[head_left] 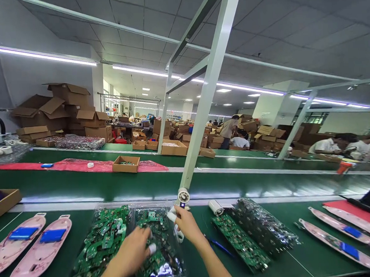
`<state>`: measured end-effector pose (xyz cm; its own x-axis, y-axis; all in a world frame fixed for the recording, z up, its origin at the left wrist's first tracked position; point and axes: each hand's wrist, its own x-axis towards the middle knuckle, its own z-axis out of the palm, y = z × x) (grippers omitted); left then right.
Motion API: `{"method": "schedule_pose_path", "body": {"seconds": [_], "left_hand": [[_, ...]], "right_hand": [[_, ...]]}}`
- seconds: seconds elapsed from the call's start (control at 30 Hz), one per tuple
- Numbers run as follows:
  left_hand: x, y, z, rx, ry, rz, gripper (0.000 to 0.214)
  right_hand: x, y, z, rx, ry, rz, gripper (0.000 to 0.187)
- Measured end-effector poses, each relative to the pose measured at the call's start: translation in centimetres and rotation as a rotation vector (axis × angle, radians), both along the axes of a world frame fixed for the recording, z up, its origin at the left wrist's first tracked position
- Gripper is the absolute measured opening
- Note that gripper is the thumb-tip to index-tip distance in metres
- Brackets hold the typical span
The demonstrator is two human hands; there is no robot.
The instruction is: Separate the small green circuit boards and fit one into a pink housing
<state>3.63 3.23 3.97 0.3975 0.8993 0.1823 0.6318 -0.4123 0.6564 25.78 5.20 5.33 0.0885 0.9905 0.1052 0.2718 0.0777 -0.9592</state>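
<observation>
My left hand (133, 246) is over a clear plastic tray (175, 259) of green circuit boards (153, 216). Its fingers bend down toward the boards, with thumb and forefinger apart and a white cover on the thumb. Just right of the tray is my right hand (188, 226), fingers closed, white covers on the fingertips. What they grip is mostly hidden. A white part with a round, ringed end (183, 195) shows right above these fingers, and a white curved piece (179, 234) shows below them. Loose green boards (107, 233) are heaped left of the tray.
Pink shells with blue packs lie at left (43, 249) and right (339, 244). Right of my hands are a board panel (240, 243), a bubble-wrapped stack (264, 225), a white cylinder (215, 207) and a blue-handled tool (220, 246). A metal post (202, 108) rises ahead.
</observation>
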Motion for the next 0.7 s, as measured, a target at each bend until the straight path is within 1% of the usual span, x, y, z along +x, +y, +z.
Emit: {"method": "schedule_pose_path", "body": {"seconds": [0.07, 0.13, 0.2, 0.3, 0.33, 0.4, 0.43, 0.5, 0.57, 0.6, 0.63, 0.7], "left_hand": [[0.2, -1.7, -0.9, -0.034, 0.084, -0.029, 0.029], [0.1, -2.4, -1.8, -0.049, 0.142, -0.041, 0.037], [-0.1, -2.4, -2.3, -0.044, 0.169, -0.050, 0.041], [-0.2, -1.9, -2.7, -0.002, 0.163, -0.061, 0.053], [-0.2, -1.8, -2.7, 0.022, 0.147, -0.062, 0.059], [0.0, -1.7, -2.8, 0.081, 0.103, -0.072, 0.070], [0.1, -1.7, -2.8, 0.114, 0.078, -0.086, 0.070], [0.4, -1.8, -2.8, 0.181, 0.033, -0.144, 0.059], [0.6, -1.9, -3.1, 0.251, -0.002, -0.238, 0.043], [0.5, -1.9, -3.3, 0.283, -0.016, -0.288, 0.038], [0.4, -1.9, -3.6, 0.310, -0.026, -0.332, 0.034], [-0.1, -1.8, -4.5, 0.405, -0.039, -0.423, 0.035]], "right_hand": [[0.1, -1.5, 0.0, 0.030, -0.027, -0.007, 0.020], [-0.1, -2.9, -0.3, 0.034, -0.030, -0.005, 0.024], [-0.3, -4.3, -0.6, 0.028, -0.014, -0.005, 0.027], [-0.8, -6.2, -1.6, 0.009, 0.042, 0.018, 0.032], [-1.0, -6.7, -2.1, -0.015, 0.075, 0.039, 0.037], [-1.4, -7.5, -3.6, -0.125, 0.158, 0.078, 0.052], [-1.7, -7.8, -4.5, -0.201, 0.224, 0.072, 0.059], [-2.3, -7.9, -6.2, -0.335, 0.380, 0.004, 0.068], [-3.0, -7.7, -7.4, -0.381, 0.514, -0.058, 0.070], [-3.3, -7.6, -7.6, -0.389, 0.558, -0.054, 0.069], [-3.5, -7.5, -7.6, -0.396, 0.577, -0.021, 0.068], [-3.7, -7.4, -7.1, -0.405, 0.582, 0.066, 0.063]]}}
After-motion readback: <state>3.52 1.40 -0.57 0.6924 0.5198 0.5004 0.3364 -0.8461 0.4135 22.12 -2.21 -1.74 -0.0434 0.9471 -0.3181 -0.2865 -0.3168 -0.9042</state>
